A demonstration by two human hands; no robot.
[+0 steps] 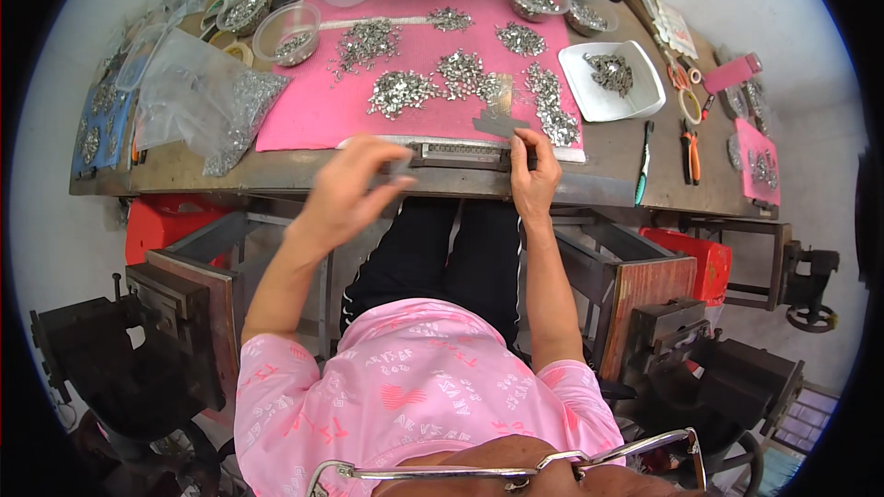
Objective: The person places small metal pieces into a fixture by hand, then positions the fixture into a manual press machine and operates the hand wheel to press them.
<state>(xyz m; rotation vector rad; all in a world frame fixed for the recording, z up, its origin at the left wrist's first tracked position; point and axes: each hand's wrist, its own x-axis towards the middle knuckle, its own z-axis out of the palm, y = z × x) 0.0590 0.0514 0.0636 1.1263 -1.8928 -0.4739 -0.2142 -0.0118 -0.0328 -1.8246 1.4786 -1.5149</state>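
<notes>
The slotted metal bar [459,155] lies along the near edge of the surface [608,158], beside the pink cloth [318,106] carrying heaps of small metal pieces [402,94]. The right hand [534,175] is at the bar's right end, fingers narrow; their hold cannot be determined. The left hand [348,189] is blurred near the opposite end; whether its fingers hold anything cannot be determined.
</notes>
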